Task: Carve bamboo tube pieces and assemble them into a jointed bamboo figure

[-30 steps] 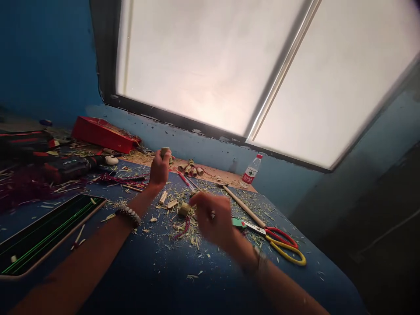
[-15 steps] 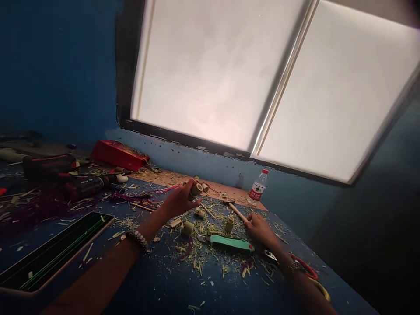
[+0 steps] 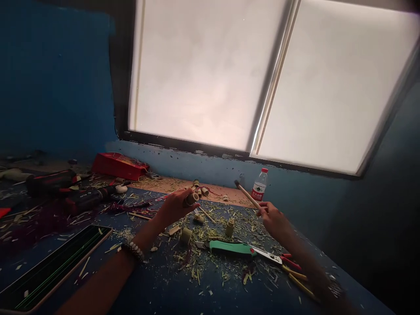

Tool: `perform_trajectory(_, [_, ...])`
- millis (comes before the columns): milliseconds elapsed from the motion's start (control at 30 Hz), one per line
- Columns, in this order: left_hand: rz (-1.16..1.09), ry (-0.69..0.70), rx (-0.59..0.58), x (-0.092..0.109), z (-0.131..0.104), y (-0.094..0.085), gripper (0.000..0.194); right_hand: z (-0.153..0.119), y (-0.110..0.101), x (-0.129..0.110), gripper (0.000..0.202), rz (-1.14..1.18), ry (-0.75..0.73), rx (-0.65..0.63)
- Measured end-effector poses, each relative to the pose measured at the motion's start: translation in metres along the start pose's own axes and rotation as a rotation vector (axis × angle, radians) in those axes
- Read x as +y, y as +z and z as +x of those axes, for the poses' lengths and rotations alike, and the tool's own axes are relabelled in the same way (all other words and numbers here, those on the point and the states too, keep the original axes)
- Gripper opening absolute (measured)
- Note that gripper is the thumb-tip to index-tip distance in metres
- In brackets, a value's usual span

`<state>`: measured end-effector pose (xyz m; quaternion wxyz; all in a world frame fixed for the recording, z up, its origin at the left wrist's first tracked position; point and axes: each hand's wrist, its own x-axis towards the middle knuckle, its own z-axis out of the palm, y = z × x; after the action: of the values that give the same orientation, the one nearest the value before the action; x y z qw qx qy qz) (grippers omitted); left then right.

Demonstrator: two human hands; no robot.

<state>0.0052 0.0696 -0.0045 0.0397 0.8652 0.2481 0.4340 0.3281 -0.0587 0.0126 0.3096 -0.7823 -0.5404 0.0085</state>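
My left hand [image 3: 175, 205] is wrapped round a short bamboo tube [image 3: 192, 199], whose pale open end faces me. Raised above the table at the right, my right hand [image 3: 274, 218] grips a thin wooden stick [image 3: 249, 196] with a dark tip. Between and below the hands stands a small bamboo piece [image 3: 229, 227], and a wider bamboo cylinder [image 3: 186, 236] lies to its left. A green-handled cutter [image 3: 231, 247] rests in front of them among scattered shavings.
Pliers [image 3: 292, 262] and yellow-handled tool parts lie under my right forearm. A water bottle [image 3: 259, 186] stands at the back. At the left are a phone [image 3: 59, 267], a power drill [image 3: 87, 197] and a red box [image 3: 120, 166].
My right hand has lifted and moved right with the stick, whose dark tip is now off the table. My left hand still holds the tube, slightly lower in view. The camera view has shifted.
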Motion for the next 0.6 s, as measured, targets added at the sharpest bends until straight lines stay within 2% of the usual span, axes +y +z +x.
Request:
perform_trajectory(67, [0.005,-0.028,-0.001,0.0,0.001,-0.001,0.021,-0.018,-0.009,-0.01,0.038,0.147,-0.066,-0.038])
perform_trajectory(133, [0.0,-0.055,-0.005,0.0,0.001,0.0,0.02,-0.041,-0.013,-0.024,0.048,0.406,-0.163,-0.145])
perform_trajectory(167, [-0.009,-0.067,-0.006,0.001,0.001,0.0,0.02,-0.052,-0.012,-0.031,0.049,0.545,-0.216,-0.213])
perform_trajectory(233, [-0.051,-0.084,-0.006,0.002,0.001,0.002,0.021,-0.072,-0.007,-0.045,0.045,0.665,-0.317,-0.297])
perform_trajectory(300, [-0.109,-0.093,0.008,0.004,0.002,0.003,0.024,-0.087,0.001,-0.056,0.042,0.646,-0.376,-0.318])
perform_trajectory(400, [-0.155,-0.098,0.037,0.007,0.003,0.005,0.024,-0.098,0.014,-0.064,0.041,0.569,-0.383,-0.298])
perform_trajectory(600, [-0.127,-0.04,0.003,0.009,0.002,0.004,0.018,-0.103,0.02,-0.06,0.044,0.456,-0.366,-0.294])
